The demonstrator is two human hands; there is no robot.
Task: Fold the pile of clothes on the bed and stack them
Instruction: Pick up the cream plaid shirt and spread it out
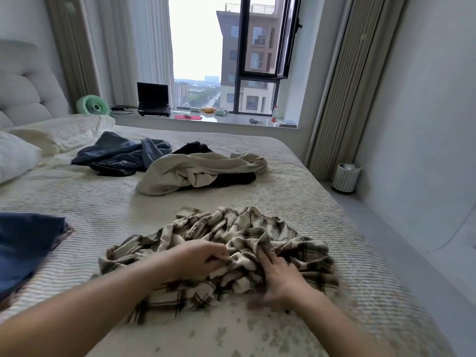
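Observation:
A crumpled beige-and-brown plaid shirt (247, 233) lies on the bed (103, 202) right in front of me. My left hand (198, 258) has its fingers curled into a fold near the shirt's middle. My right hand (278, 274) lies on the cloth just to the right, its fingers reaching into the same bunched fold; it is slightly blurred. Farther back lie a cream garment (195, 171) over a black one (231, 180), and dark blue jeans (118, 155). A blue garment (25, 243) lies at the left edge.
Pillows (15, 155) and a padded headboard (23, 94) sit at the far left. A window sill (231, 119) behind the bed holds a laptop (153, 100), a green fan (92, 105) and small items. A small bin (346, 177) stands on the floor to the right.

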